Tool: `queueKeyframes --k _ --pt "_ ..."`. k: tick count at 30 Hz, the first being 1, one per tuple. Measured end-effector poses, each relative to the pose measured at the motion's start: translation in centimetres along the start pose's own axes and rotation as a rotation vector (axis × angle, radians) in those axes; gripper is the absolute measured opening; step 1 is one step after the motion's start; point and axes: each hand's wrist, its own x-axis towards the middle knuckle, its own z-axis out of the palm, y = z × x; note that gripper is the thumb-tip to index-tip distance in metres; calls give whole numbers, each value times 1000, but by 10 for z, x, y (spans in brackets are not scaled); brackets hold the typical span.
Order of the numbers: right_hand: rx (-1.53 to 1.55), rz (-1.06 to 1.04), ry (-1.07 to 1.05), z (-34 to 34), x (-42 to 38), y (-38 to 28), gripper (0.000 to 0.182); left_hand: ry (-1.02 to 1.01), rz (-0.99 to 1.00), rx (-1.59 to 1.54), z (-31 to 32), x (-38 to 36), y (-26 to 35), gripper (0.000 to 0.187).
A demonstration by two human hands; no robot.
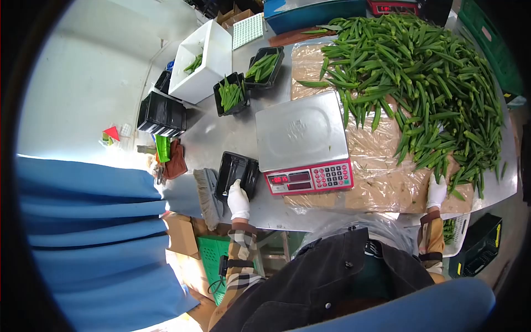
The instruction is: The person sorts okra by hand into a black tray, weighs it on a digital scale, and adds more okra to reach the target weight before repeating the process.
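Observation:
My left hand (238, 201), in a white glove, is closed on the near edge of a black plastic tray (225, 176), with its fingertips over the inside. No okra shows in this tray. On the right, my white-gloved right hand (436, 192) is at the near edge of a large okra pile (426, 83). Its fingers look closed on okra there, though the tips are partly hidden. Between my hands stands a digital scale (301, 130) with a bare steel plate and a red front panel; its display appears to read -0.015.
Two black trays with okra (231, 95) stand behind the scale to the left. Near them are a white foam box (202, 63) and stacked black trays (162, 114). A brush (206, 199) lies left of my left hand. Plastic-covered cardboard (376, 185) lies under the pile.

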Motion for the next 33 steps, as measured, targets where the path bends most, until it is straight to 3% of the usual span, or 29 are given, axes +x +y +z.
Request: queueKeyframes --k 3,7,12,15,16,17,19,20,22,25,27,28,31,32,33 --pt "-31 63 -33 -5 -1 -10 29 -32 -33 76 3 1 -6 24" --pt "-22 146 -106 -9 -1 -12 31 71 -56 -1 5 5 -10 18" --pt "-8 155 -90 -7 -2 -13 33 35 -197 -72 2 21 -25 34" --pt "-43 110 -81 -10 -3 -20 32 -3 -237 -610 27 26 -66 35" --pt "-36 119 -101 -10 -5 -25 32 -210 -286 -705 2 30 -52 35" --pt "-31 130 -115 -11 -6 -29 31 -206 -277 -585 -8 33 -45 34" --pt "-42 109 -69 -21 -11 -54 29 -67 -208 -424 -15 36 -39 42" --pt "32 89 -40 -14 -10 -36 28 -20 -226 -393 -26 39 -29 40" --pt "92 115 -52 -23 -14 -49 25 244 -225 -324 -44 47 10 37" --pt "139 -1 36 -33 -34 -80 27 368 7 -253 -60 61 69 32" --pt "-9 115 -164 -41 -51 -94 33 232 161 -301 -57 65 115 27" --pt "-72 80 -260 -45 -61 -96 36 49 273 -315 -61 67 138 24" --pt "-216 77 -677 -71 -59 -125 43 -275 458 -216 -36 74 137 27" --pt "-76 -3 -585 -72 -58 -113 44 -411 332 -172 -44 72 145 36" --pt "21 50 -460 -72 -54 -105 43 -417 364 -125 -52 74 156 47"
